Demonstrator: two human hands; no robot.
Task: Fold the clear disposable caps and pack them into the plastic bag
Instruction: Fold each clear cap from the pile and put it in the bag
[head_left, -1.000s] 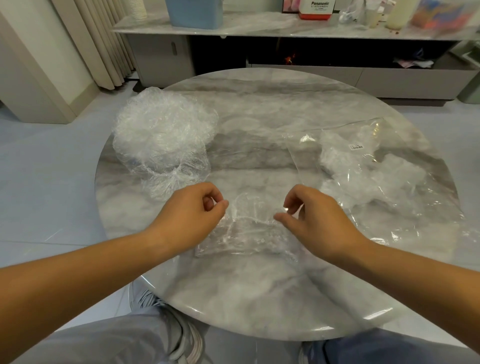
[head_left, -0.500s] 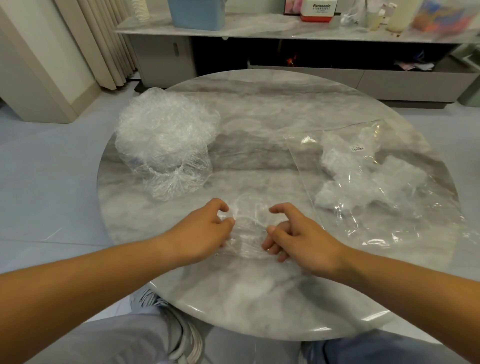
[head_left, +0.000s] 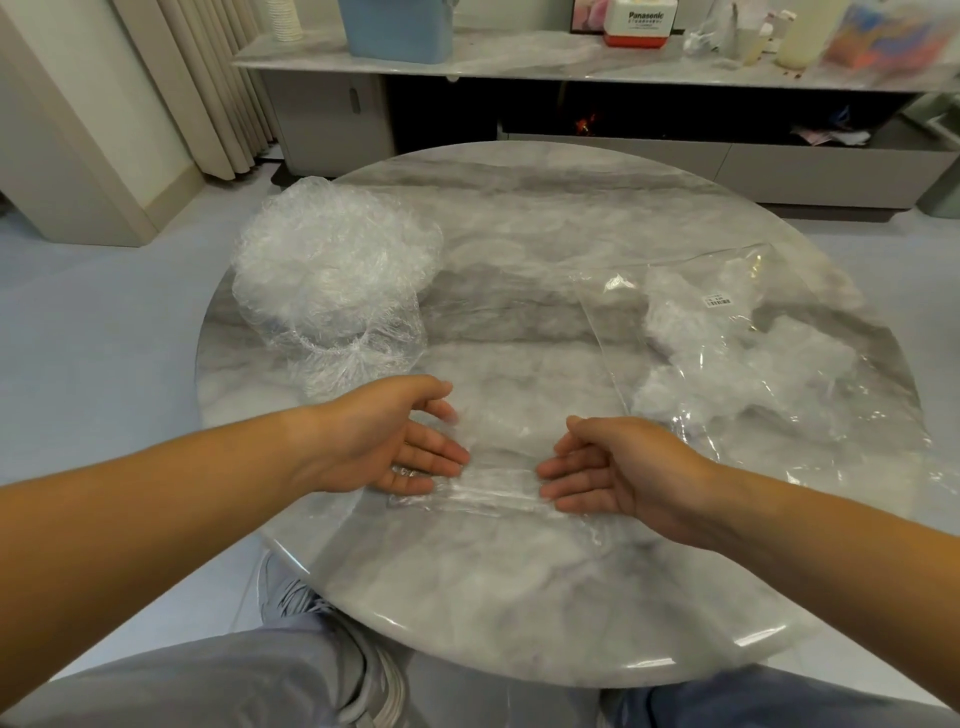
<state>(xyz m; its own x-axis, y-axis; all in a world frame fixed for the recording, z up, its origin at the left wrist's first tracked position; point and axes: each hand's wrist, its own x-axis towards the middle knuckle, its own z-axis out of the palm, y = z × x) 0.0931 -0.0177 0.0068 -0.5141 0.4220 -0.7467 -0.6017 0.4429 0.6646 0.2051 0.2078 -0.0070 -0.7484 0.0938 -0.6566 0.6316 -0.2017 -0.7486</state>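
Observation:
One clear disposable cap lies flattened into a narrow strip on the round marble table, near its front edge. My left hand and my right hand flank it with fingers straight, their tips touching its two ends. A fluffy heap of loose clear caps sits at the table's left. At the right lies the clear plastic bag with folded caps inside and a small barcode label on it.
Behind the table runs a low grey sideboard carrying a blue bin, a red and white box and bottles. Curtains hang at the back left. My knees show under the table's near edge.
Both hands were pinching the cap with curled fingers and drew together. Now the fingers are straightened, the hands have moved apart, and the cap lies flatter on the table.

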